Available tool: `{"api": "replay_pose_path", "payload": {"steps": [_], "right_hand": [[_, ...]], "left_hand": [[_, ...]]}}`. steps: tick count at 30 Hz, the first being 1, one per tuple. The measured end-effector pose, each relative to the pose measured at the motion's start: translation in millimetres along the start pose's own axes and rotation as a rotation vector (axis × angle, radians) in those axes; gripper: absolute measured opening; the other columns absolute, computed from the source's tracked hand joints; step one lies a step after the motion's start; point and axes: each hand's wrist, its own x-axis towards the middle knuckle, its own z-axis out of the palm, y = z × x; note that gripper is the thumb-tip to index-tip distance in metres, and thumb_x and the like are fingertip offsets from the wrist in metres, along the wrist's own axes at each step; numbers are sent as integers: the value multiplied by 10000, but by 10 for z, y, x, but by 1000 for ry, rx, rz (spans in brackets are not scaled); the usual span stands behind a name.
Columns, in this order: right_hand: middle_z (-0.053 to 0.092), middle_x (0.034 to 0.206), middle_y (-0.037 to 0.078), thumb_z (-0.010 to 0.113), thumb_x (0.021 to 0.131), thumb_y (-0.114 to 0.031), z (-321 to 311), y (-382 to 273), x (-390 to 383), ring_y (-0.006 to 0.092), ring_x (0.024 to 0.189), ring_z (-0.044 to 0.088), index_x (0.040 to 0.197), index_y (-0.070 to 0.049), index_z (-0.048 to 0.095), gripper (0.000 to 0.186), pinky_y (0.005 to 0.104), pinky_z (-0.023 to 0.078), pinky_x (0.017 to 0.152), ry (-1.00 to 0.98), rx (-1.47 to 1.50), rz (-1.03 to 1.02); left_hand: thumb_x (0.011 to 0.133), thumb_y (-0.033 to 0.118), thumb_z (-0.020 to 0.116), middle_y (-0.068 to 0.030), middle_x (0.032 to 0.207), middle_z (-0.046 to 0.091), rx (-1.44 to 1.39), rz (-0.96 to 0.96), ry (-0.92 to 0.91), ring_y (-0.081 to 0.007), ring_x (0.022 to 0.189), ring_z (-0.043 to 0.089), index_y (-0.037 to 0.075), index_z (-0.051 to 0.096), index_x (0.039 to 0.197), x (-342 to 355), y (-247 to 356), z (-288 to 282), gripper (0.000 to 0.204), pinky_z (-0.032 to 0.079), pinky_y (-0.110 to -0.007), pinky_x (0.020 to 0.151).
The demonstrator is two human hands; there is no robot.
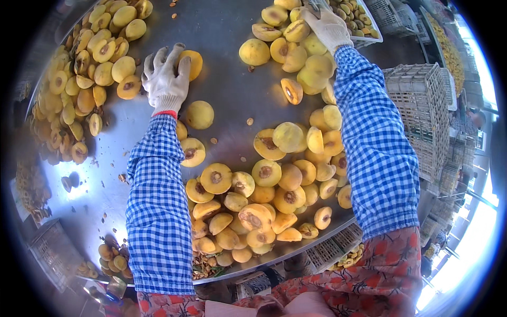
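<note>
My left hand (166, 79), in a white knit glove, lies with fingers spread against a yellow fruit half (191, 64) on the metal table (227, 95). My right hand (325, 26), gloved too, is at the top right beside a pile of halved, peach-like fruit (293, 58), its fingers bent around a small grey thing at the picture's edge that I cannot make out. More halves, many showing brown hollows, form a large heap (100, 53) at the left and another (264, 201) between my forearms. Both forearms have blue checked sleeves.
A white tray of fruit (369, 37) sits beyond my right hand. Stacked plastic crates (414, 116) stand along the right side, and another crate (50, 245) is at the lower left. Small pits and scraps dot the table. The curved table edge (285, 256) runs just in front of my body.
</note>
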Motion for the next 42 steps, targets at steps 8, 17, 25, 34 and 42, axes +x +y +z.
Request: {"api": "replay_pose_path", "payload": {"steps": [8, 17, 25, 34, 42], "right_hand": [[599, 1226, 188, 602, 907, -386, 227, -82, -886, 410, 1060, 606, 1265, -220, 578, 395, 468, 509, 900, 430, 96, -11], [671, 889, 79, 644, 878, -318, -256, -849, -2451, 298, 859, 655, 960, -170, 675, 171, 417, 530, 760, -317, 370, -117], [650, 758, 171, 654, 895, -331, -914, -892, -1604, 308, 700, 642, 886, -39, 607, 296, 387, 518, 688, -500, 550, 23], [628, 1193, 166, 534, 911, -453, 72, -259, 651, 367, 1105, 605, 1221, -127, 632, 461, 453, 463, 979, -67, -111, -6], [575, 1254, 121, 559, 906, -450, 365, -456, 588, 364, 1131, 581, 1219, -208, 652, 406, 435, 475, 989, -296, -246, -206]], "left_hand": [[919, 481, 510, -35, 1421, 497, -105, 18, 15, -291, 1385, 335, 329, 610, 1278, 4, 17, 0, 402, 222, -474, 1158], [876, 310, 664, -10, 1267, 598, -238, 278, -358, -286, 1281, 459, 208, 675, 1175, -1310, 240, -633, 316, 327, -475, 1084], [947, 309, 534, -85, 1311, 559, -134, -15, -24, -319, 1291, 452, 173, 602, 1260, -848, -74, -344, 348, 317, -501, 1119], [883, 250, 595, -92, 1319, 538, 28, 18, -19, -326, 1292, 451, 192, 543, 1322, -684, 9, -206, 445, 338, -496, 1106], [880, 197, 597, -81, 1275, 569, 66, 6, 88, -354, 1267, 483, 169, 585, 1255, -419, -89, -179, 377, 382, -486, 1085]]}}
